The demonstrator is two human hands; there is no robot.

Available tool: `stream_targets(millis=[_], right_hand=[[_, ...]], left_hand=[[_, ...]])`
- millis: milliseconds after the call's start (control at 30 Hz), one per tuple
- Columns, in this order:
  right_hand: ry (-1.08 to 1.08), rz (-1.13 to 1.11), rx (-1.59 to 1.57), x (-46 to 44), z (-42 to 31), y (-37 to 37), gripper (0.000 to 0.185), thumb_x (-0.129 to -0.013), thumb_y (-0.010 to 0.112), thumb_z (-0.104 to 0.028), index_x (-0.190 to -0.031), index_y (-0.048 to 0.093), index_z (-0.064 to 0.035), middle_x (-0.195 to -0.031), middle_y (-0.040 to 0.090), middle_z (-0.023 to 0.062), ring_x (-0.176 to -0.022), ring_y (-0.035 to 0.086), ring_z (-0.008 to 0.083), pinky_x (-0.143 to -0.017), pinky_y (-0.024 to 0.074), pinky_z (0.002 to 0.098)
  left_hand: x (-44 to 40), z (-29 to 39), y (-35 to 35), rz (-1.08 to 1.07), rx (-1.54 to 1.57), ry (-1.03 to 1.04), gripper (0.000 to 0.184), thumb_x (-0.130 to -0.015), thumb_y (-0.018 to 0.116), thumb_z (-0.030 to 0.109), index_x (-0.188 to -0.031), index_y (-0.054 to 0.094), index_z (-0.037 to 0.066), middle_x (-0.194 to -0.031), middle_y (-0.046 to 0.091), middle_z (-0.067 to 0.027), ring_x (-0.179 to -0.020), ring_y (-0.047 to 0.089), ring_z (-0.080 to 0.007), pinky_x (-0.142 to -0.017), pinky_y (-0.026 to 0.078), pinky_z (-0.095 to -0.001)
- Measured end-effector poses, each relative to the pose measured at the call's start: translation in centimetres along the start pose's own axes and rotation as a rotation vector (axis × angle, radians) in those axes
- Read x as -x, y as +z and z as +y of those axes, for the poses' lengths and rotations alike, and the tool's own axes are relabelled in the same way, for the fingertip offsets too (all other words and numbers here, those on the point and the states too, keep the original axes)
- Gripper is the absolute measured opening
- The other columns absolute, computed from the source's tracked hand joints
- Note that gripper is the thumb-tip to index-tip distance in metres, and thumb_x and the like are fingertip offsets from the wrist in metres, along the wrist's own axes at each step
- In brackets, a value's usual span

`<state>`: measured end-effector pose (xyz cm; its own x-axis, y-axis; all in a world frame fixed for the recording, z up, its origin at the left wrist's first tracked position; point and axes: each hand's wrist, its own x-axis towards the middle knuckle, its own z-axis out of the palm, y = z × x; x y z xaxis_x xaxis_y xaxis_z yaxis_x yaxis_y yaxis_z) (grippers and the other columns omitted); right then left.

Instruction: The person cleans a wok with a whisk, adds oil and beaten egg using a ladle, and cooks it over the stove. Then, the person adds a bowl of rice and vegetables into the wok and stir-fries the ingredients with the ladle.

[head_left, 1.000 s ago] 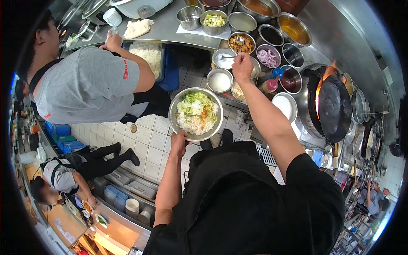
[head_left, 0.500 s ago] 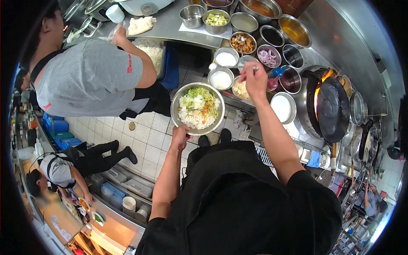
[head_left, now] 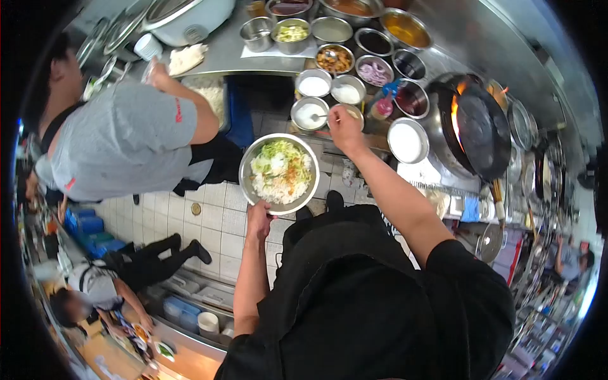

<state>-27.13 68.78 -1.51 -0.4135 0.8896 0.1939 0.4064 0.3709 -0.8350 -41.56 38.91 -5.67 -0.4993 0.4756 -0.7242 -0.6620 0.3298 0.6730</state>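
Observation:
My left hand [head_left: 258,220] grips the near rim of a metal bowl [head_left: 246,190], holding it up above the floor. White rice [head_left: 282,189], shredded pale-green vegetable [head_left: 273,150], a white heap and orange-brown seasoning lie inside it. Pinched in my right hand [head_left: 346,130] is a small metal spoon [head_left: 319,117], its tip at a small bowl of white powder [head_left: 305,114]. My right hand partly covers another small bowl [head_left: 356,119] behind it. Close by stand two more bowls of white powder, one to the left [head_left: 313,86] and one to the right [head_left: 348,94].
A wok [head_left: 484,130] sits over flames on the right. Bowls of sliced purple onion [head_left: 373,71], dark sauce [head_left: 373,42] and oil [head_left: 405,30] crowd the counter. A co-worker in a grey shirt [head_left: 126,136] stands close on the left; another person [head_left: 95,278] works lower left.
My right hand has moved left and slightly down with the spoon, to the bowl of white powder. The rice bowl stays in my left hand, and the view has shifted slightly.

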Motion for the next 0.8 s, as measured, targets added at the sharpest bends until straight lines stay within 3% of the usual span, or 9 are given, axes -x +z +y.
stream_targets(millis=[267,433,500,533,567,600,700,767,800], right_hand=[[0.333,-0.096,0.304,3.4,-4.6,-6.2,0.035,-0.088,0.062,-0.031,-0.109,0.056,-0.0037,-0.09,0.067,0.024,-0.089,0.065,0.0403,-0.078,0.0511,0.0499],[0.021,-0.073,0.051,7.3,-0.9,-13.0,0.034,-0.086,0.064,-0.032,-0.11,0.059,-0.0077,-0.091,0.068,0.0175,-0.087,0.065,0.0376,-0.075,0.0524,0.044],[0.114,-0.151,-0.014,7.3,1.7,-15.0,0.029,-0.087,0.065,-0.026,-0.109,0.064,-0.0065,-0.093,0.068,0.015,-0.084,0.067,0.0274,-0.075,0.0521,0.0369],[0.106,-0.195,-0.037,7.1,3.0,-16.0,0.028,-0.089,0.063,-0.023,-0.11,0.064,-0.004,-0.095,0.068,0.0149,-0.084,0.066,0.024,-0.076,0.0518,0.0352],[0.096,-0.255,-0.105,7.1,4.0,-16.7,0.027,-0.09,0.063,-0.021,-0.11,0.064,-0.0024,-0.098,0.068,0.0124,-0.087,0.066,0.0217,-0.075,0.0518,0.0333],[0.195,-0.308,-0.269,7.1,6.2,-16.6,0.024,-0.091,0.063,-0.017,-0.11,0.064,-0.0021,-0.101,0.067,0.0087,-0.091,0.065,0.0188,-0.077,0.0516,0.0317],[0.222,-0.526,-0.156,4.0,10.9,-17.3,0.023,-0.092,0.061,-0.013,-0.113,0.059,-0.0016,-0.101,0.066,0.0099,-0.085,0.065,0.0139,-0.049,0.0459,0.0206],[0.121,-0.622,-0.19,2.4,12.8,-17.7,0.021,-0.096,0.058,-0.018,-0.11,0.06,-0.0017,-0.088,0.065,0.0082,-0.059,0.056,0.0088,-0.046,0.0434,0.0216],[0.148,-0.658,-0.18,3.1,15.5,-17.8,0.022,-0.096,0.058,-0.021,-0.106,0.059,-0.0013,-0.085,0.064,0.0082,-0.053,0.054,0.0083,-0.043,0.0412,0.0213]], left_hand=[[1.9,-2.5,-5.5,0.002,-0.016,-0.06,0.037,-0.076,0.048,0.007,-0.112,0.051,0.0,-0.09,0.061,-0.0088,-0.067,0.06,-0.0188,-0.048,0.044,-0.0302],[5.8,-4.6,-5.9,0.009,0.047,-0.035,0.039,-0.074,0.047,0.005,-0.112,0.05,-0.004,-0.095,0.061,-0.0133,-0.068,0.061,-0.0212,-0.048,0.045,-0.0324],[9.0,-4.3,-2.3,0.131,0.12,-0.016,0.044,-0.075,0.049,0.003,-0.118,0.052,-0.002,-0.109,0.062,-0.0141,-0.094,0.065,-0.0266,-0.076,0.056,-0.0388],[9.6,-4.7,-1.1,0.094,0.157,0.044,0.056,-0.076,0.05,0.003,-0.131,0.045,-0.004,-0.121,0.059,-0.0153,-0.107,0.062,-0.0288,-0.092,0.053,-0.0404],[10.3,-5.8,-0.3,0.17,0.247,0.039,0.051,-0.078,0.052,0.003,-0.128,0.048,-0.004,-0.118,0.06,-0.0147,-0.105,0.062,-0.0271,-0.091,0.053,-0.0391],[10.5,-7.4,-0.1,0.243,0.27,0.051,0.042,-0.082,0.057,0.007,-0.123,0.053,-0.002,-0.106,0.064,-0.0117,-0.091,0.064,-0.0227,-0.075,0.053,-0.0346],[12.1,-10.6,4.9,0.479,0.559,0.171,0.027,-0.078,0.053,0.003,-0.104,0.056,-0.002,-0.087,0.059,-0.0086,-0.074,0.06,-0.0205,-0.063,0.052,-0.0334],[12.4,-14.1,6.3,0.531,0.645,0.208,0.001,-0.076,0.052,0.003,-0.076,0.053,0.005,-0.066,0.05,-0.0065,-0.051,0.049,-0.019,-0.045,0.043,-0.0327],[12.6,-16.6,7.1,0.6,0.738,0.19,0.003,-0.076,0.052,0.004,-0.073,0.053,0.005,-0.067,0.05,-0.0068,-0.053,0.049,-0.0184,-0.045,0.042,-0.0324]])
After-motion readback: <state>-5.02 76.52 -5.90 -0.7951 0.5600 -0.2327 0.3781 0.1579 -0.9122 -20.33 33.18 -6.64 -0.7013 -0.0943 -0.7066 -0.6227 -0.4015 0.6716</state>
